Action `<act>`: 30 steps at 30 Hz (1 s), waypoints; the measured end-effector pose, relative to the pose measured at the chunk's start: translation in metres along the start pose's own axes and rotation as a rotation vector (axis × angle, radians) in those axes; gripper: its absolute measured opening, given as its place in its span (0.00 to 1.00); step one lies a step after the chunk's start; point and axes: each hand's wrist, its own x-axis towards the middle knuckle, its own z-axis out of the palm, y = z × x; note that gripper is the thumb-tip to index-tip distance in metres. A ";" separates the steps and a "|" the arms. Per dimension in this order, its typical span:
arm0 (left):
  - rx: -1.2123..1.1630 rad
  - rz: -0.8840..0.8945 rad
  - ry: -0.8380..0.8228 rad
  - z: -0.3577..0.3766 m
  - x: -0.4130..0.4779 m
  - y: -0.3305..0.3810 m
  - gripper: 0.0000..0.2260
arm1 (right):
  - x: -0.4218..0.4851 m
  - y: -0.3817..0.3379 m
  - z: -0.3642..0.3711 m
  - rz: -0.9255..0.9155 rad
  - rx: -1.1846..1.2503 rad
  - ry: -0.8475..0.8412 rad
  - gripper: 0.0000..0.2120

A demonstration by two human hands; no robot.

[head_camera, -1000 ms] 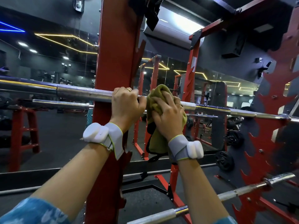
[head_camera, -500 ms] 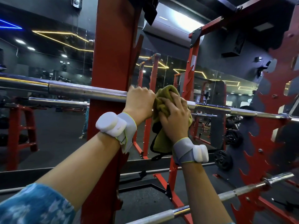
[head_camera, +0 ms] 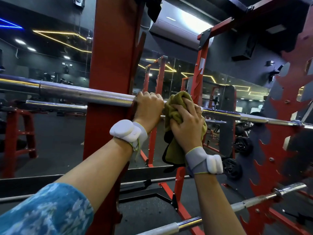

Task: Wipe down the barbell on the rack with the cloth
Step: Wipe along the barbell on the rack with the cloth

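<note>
A chrome barbell (head_camera: 88,94) lies across the red rack, running from the left edge down to the right. My left hand (head_camera: 149,108) grips the bar just right of the near red upright (head_camera: 111,65), fingers curled over the top. Right beside it, my right hand (head_camera: 187,123) clutches an olive-green cloth (head_camera: 176,150) bunched around the bar. Part of the cloth hangs below the bar. The stretch of bar under the cloth and hands is hidden.
A second chrome bar (head_camera: 254,202) slants low at the front right. A mirror wall (head_camera: 50,68) behind reflects the rack. The far red upright (head_camera: 200,68) and a flame-pattern red panel (head_camera: 279,141) stand to the right. Black weight plates (head_camera: 232,168) sit beyond the cloth.
Both hands and the cloth have slid to the right along the bar. My left hand now sits past the near upright, close against the cloth.
</note>
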 end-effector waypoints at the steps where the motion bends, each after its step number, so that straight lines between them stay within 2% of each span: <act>1: 0.000 0.001 0.008 0.001 0.000 -0.003 0.09 | 0.000 0.004 -0.001 0.034 -0.008 0.003 0.20; 4: -0.017 -0.003 -0.006 0.003 0.003 -0.003 0.09 | 0.012 0.015 -0.005 0.248 -0.010 0.011 0.15; 6: -0.035 -0.011 -0.021 0.003 0.005 -0.002 0.10 | 0.017 0.013 -0.005 0.304 -0.026 -0.002 0.15; 11: -0.055 -0.024 -0.043 0.001 0.012 -0.002 0.09 | 0.000 -0.001 0.004 -0.014 -0.049 0.001 0.21; 13: -0.067 -0.021 -0.061 -0.001 0.014 -0.002 0.10 | -0.007 0.001 0.005 -0.055 -0.016 0.007 0.23; 15: -0.104 -0.024 -0.104 -0.004 0.017 -0.003 0.09 | -0.010 0.007 0.006 -0.007 0.000 0.023 0.22; 18: -0.119 -0.036 -0.182 -0.008 0.021 -0.004 0.13 | -0.003 0.014 0.004 0.183 0.007 0.051 0.17; 21: -0.110 -0.042 -0.175 -0.007 0.020 -0.003 0.15 | 0.007 0.010 0.005 0.299 -0.017 0.023 0.17; 26: -0.088 -0.048 -0.132 -0.004 0.019 -0.001 0.12 | -0.009 0.006 0.018 -0.027 -0.107 0.017 0.22; 28: -0.089 -0.045 -0.133 -0.005 0.017 0.000 0.12 | -0.016 0.014 0.018 -0.070 -0.124 0.035 0.22; 30: -0.097 -0.046 -0.149 -0.007 0.016 -0.001 0.12 | -0.017 0.023 0.017 -0.037 -0.127 0.048 0.21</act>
